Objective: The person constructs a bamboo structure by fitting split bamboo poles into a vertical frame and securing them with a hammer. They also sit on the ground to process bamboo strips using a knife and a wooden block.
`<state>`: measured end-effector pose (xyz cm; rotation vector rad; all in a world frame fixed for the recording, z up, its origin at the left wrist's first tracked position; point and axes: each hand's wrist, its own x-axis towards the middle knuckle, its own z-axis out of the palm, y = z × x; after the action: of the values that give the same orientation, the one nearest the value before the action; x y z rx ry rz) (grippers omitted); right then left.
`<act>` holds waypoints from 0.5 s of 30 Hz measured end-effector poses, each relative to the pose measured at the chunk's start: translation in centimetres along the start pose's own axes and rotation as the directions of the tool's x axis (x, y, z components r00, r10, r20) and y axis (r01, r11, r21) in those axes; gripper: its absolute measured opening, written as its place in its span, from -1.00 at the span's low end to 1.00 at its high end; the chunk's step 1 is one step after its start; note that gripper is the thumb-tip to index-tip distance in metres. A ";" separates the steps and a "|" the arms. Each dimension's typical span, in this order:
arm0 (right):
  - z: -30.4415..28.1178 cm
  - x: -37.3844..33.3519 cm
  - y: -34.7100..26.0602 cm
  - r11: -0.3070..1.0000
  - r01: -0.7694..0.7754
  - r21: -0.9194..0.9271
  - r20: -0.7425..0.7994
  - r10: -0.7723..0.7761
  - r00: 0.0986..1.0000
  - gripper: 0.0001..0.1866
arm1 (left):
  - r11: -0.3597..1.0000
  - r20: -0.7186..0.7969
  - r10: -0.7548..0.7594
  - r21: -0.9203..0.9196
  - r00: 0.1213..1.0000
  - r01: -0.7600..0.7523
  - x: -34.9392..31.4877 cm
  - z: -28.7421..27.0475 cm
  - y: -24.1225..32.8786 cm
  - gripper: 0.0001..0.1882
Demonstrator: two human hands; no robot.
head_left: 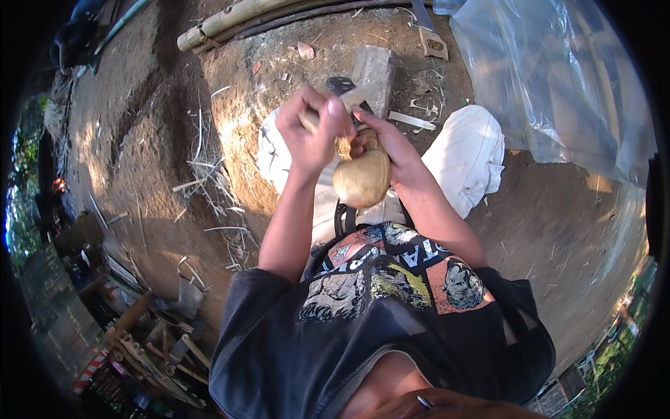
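My left hand is closed around a pale handle, slightly blurred by motion. A greyish blade reaches to the right from that fist, so it looks like a knife. My right hand wraps the far end of a smooth, pale wooden piece, whose rounded knob points toward my chest. A narrower, yellowish part of this piece shows between both hands, above my lap. Where the blade meets the wood is hidden by my fingers.
Beyond my hands lies a grey stone block, with a pale strip nearby. Bamboo poles lie at the far side, beside a saw. Clear plastic sheeting covers the far right; shavings litter the dirt leftward.
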<state>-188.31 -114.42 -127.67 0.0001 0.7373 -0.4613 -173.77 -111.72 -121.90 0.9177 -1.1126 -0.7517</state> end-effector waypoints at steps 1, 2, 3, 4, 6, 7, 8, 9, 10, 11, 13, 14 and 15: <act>0.0 -0.5 0.2 1.000 0.012 -0.025 -0.038 -0.013 0.999 -0.73 | 0.999 -0.024 -0.042 0.024 0.999 0.042 1.3 0.4 -0.2 -0.63; -0.3 -1.0 0.8 0.996 -0.037 -0.085 -0.185 0.021 0.982 -0.75 | 1.000 -0.055 0.018 0.012 0.998 -0.018 2.9 1.1 -0.3 -0.58; -1.0 -1.7 1.7 0.994 -0.016 -0.110 -0.218 -0.008 0.976 -0.75 | 1.000 -0.032 0.003 0.011 0.999 -0.003 4.2 1.3 -0.6 -0.57; -2.0 -2.4 2.4 0.990 0.005 -0.140 -0.250 -0.041 0.967 -0.74 | 1.000 -0.011 -0.007 0.008 1.000 0.007 5.6 1.3 -1.0 -0.56; -3.9 -4.2 3.5 0.982 0.024 -0.189 -0.310 -0.083 0.947 -0.73 | 0.999 0.040 -0.028 -0.015 0.999 0.029 7.8 1.3 -1.4 -0.55; -4.7 -5.0 3.6 0.977 0.030 -0.209 -0.337 -0.100 0.936 -0.74 | 0.999 0.073 -0.033 -0.039 0.997 0.036 9.1 1.4 -1.7 -0.55; -5.4 -5.8 3.9 0.974 0.033 -0.224 -0.365 -0.115 0.924 -0.75 | 0.997 0.109 -0.041 -0.062 0.993 0.048 10.1 1.6 -1.9 -0.54; -6.0 -6.4 4.3 0.949 0.088 -0.303 -0.376 -0.204 0.904 -0.77 | 0.997 0.121 -0.043 -0.063 0.992 0.051 10.9 1.9 -2.2 -0.54; -6.4 -6.7 4.6 0.914 0.139 -0.381 -0.379 -0.291 0.878 -0.79 | 0.997 0.134 -0.043 -0.064 0.990 0.052 11.8 2.2 -2.5 -0.54; -6.5 -7.0 4.7 0.870 0.183 -0.458 -0.375 -0.376 0.847 -0.82 | 0.997 0.145 -0.044 -0.064 0.988 0.053 12.4 2.3 -2.8 -0.54; -5.8 -7.3 3.8 0.685 0.311 -0.659 -0.231 -0.578 0.783 -0.85 | 0.998 0.176 -0.031 -0.056 0.984 0.041 13.1 2.6 -3.4 -0.53; -4.7 -7.6 2.7 0.587 0.357 -0.727 -0.155 -0.646 0.748 -0.84 | 0.997 0.204 -0.034 -0.061 0.978 0.047 13.2 2.7 -3.6 -0.53; -3.6 -7.8 1.8 0.478 0.395 -0.785 -0.072 -0.702 0.708 -0.82 | 0.997 0.231 -0.036 -0.065 0.972 0.052 13.3 2.9 -3.7 -0.53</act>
<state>-194.99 -109.09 -125.62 -0.9870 1.3000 -0.7926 -173.04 -125.63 -119.32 0.8121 -1.2625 -0.9457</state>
